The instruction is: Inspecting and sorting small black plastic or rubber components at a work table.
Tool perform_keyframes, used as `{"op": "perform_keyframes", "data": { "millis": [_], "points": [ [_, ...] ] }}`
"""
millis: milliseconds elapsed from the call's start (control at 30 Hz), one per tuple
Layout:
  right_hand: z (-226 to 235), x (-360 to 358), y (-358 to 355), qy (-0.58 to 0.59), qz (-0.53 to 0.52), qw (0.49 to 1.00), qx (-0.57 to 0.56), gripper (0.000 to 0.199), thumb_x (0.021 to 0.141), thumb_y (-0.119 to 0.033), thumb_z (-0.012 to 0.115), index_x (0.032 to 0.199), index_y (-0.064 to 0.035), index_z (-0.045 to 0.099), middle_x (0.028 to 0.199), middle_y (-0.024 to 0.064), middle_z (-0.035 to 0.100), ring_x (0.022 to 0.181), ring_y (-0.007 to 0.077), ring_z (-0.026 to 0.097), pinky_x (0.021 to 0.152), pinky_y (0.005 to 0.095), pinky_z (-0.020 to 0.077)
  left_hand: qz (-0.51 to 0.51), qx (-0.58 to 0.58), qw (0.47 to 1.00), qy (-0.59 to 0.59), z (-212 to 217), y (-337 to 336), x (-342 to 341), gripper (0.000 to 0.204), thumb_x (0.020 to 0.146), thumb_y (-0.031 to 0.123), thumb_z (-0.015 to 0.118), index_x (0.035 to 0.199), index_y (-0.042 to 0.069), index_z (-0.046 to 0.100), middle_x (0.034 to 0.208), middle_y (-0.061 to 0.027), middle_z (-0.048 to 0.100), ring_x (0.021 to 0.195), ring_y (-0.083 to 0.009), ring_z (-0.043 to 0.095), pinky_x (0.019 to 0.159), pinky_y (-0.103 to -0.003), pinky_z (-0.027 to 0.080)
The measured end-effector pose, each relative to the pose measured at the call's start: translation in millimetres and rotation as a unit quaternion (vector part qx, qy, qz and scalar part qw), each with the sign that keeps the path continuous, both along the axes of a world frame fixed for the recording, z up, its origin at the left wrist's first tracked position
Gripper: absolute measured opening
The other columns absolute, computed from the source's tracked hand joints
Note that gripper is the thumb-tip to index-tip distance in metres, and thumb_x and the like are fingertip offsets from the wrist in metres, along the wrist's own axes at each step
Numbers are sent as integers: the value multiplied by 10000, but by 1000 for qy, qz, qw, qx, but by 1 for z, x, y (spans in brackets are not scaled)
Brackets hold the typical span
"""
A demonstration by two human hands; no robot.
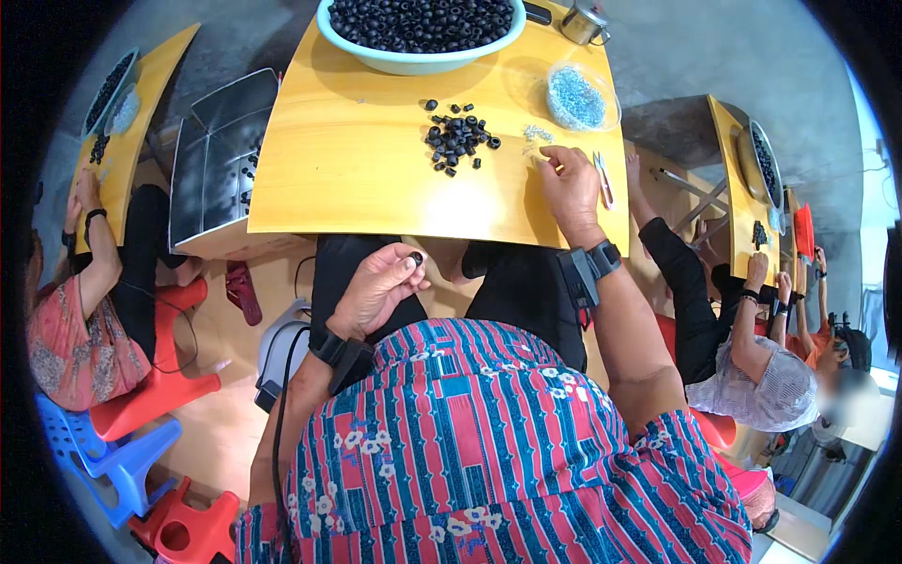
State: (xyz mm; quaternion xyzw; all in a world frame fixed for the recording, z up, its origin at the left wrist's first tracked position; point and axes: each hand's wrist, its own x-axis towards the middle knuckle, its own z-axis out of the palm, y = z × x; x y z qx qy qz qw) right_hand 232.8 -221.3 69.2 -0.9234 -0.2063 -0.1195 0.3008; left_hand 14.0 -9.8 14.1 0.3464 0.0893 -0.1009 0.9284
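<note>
My left hand [381, 287] is held over my lap, below the table's near edge, pinching a small black ring [414, 258] between thumb and fingers. My right hand [568, 183] rests on the yellow table [357, 179], its fingertips at a small heap of tiny silvery metal pieces [536, 134]. A loose pile of black rings [458, 136] lies on the table just left of that heap. Whether the right fingers pinch a piece I cannot tell. Both wrists carry black strapped devices.
A pale green basin of black rings [421, 28] stands at the table's far edge, a clear dish of silvery pieces [581, 97] beside it, a metal cup [584, 21] behind. A grey lined box [221, 150] sits to the left. Other people work at neighbouring yellow tables on both sides.
</note>
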Motion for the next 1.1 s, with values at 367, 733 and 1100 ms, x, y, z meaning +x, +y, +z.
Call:
{"op": "perform_keyframes", "data": {
  "millis": [367, 733, 1100],
  "points": [
    [12, -5, 13, -51, 30, 989, -134, 129, 758, -143, 533, 689, -77, 619, 763, 96, 616, 790, 290, 589, 684, 395, 495, -2, -10, 1000, 6, 1, 1, 0, 175, 906, 192, 568, 1011, 53, 553, 895, -15, 550, 808, -102, 530, 847, -316, 482],
    [10, -6, 10, -85, 57, 982, -159, 126, 727, -119, 543, 629, -92, 618, 715, 69, 606, 749, 257, 592, 633, 370, 503, -2, -9, 1000, -4, 0, 1, -1, 183, 911, 196, 560, 1026, 54, 546, 895, -16, 548, 809, -102, 533, 848, -318, 483],
    [1, -13, 8, -80, 139, 984, -80, 80, 733, -80, 670, 768, -8, 666, 703, 113, 617, 600, 218, 592, 567, 303, 477, 11, 5, 1000, 2, 4, 2, -2, 205, 925, 190, 537, 1049, 27, 540, 866, -22, 528, 807, -98, 528, 839, -316, 485]
  ]
}}
